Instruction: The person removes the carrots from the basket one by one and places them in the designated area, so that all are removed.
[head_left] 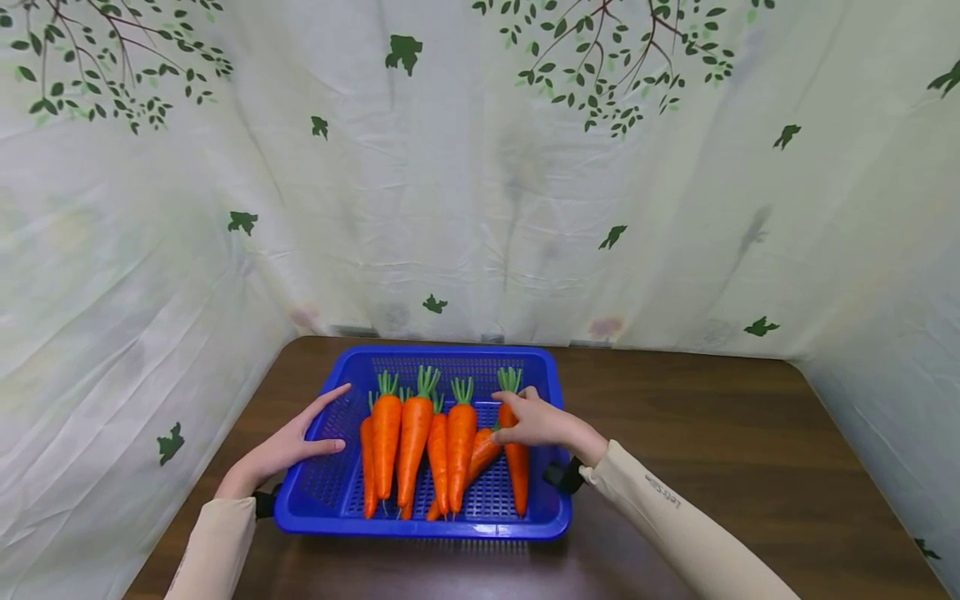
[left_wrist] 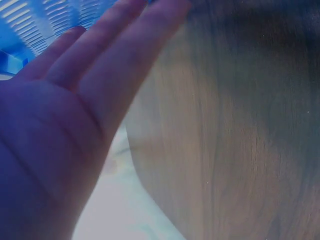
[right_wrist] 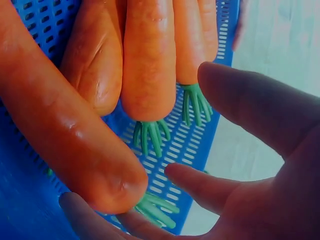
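A blue plastic basket (head_left: 420, 527) sits on the table with several orange carrots (head_left: 415, 433) in it, green stems toward the far side. At its left edge, my left hand (head_left: 288, 446) has thumb and index finger spread over the rim. Other fingers (left_wrist: 115, 65) lie straight beside the perforated basket wall. My right hand (head_left: 546, 421) reaches over the right side, above the rightmost carrot (head_left: 516, 479). Two fingertips come up against that carrot (right_wrist: 85, 145) near its stem in the right wrist view, while the thumb stands apart from it.
The brown wooden table (head_left: 675, 433) extends right of the basket. Behind it hangs a pale cloth (head_left: 487, 208) printed with leaves and branches, which also covers both sides. A black strap (head_left: 562, 475) circles the right wrist.
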